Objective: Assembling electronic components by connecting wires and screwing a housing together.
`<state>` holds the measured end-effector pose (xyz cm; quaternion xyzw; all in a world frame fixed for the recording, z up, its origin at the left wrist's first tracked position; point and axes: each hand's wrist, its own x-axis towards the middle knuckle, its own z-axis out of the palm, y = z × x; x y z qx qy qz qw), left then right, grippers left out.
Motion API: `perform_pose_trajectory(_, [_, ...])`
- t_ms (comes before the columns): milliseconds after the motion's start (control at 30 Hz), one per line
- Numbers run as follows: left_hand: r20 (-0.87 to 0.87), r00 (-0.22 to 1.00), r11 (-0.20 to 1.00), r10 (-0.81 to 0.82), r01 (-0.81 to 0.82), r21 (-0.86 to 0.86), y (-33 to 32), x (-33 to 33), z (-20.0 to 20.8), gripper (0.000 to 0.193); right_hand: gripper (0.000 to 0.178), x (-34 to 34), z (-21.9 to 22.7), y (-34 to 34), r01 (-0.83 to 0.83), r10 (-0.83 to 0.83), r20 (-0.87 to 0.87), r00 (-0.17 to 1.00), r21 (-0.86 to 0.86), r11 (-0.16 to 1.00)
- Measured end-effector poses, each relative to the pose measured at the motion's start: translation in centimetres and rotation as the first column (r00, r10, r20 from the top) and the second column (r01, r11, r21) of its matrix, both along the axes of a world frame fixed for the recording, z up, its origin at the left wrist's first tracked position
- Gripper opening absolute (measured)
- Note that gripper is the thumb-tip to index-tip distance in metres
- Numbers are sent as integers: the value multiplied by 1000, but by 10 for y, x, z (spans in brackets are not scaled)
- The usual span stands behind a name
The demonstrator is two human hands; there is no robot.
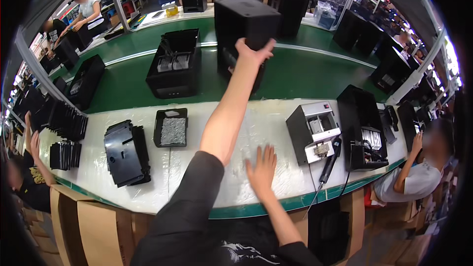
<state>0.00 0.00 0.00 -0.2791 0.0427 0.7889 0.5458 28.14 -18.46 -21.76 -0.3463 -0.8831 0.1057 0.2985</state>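
Observation:
My left arm stretches out over the green conveyor. At its end my left hand (255, 54) is spread, thumb and fingers apart, against the near side of a tall black computer case (246, 17) that stands upright. Part of the case is behind my hand and forearm, so I cannot tell how firmly they touch. My right hand (262, 171) is on the white worktop (236, 160) with its fingers stretched out, holding nothing. To its right are a small grey-and-black machine (315, 130) with a metal feeder and a black electric screwdriver (330, 161).
An open black case (173, 66) lies on the conveyor (300, 69) to the left. On the worktop are a tray of small screws (172, 129), stacked black panels (125, 152) and another open case (362, 128). Cardboard boxes (98, 226) stand below; other people work around.

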Motion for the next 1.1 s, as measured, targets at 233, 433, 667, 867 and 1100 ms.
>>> perform_pose_trajectory(233, [-208,937,911,279,-190,367,60,-12,-47,42,39,-8,-11,-16,-34,37,-61,997,50,998])
perform_pose_trajectory(433, [-523,843,983,128,-40,177,39,-24,-66,69,38,-12,-9,-20,-8,11,-57,998,58,998])
perform_pose_trajectory(667, [-813,582,996,-28,-52,-71,-25,-97,-37,41,37,-9,-10,-15,8,-4,-92,996,39,999])
perform_pose_trajectory(867, [-279,-457,530,-845,-789,-311,-157,-166,-55,28,37,-8,-7,-14,8,-3,-88,996,47,999])
perform_pose_trajectory(1100, [243,-681,676,-691,-728,-115,-233,-173,-107,38,37,-9,-6,-21,8,-5,-64,998,50,999])
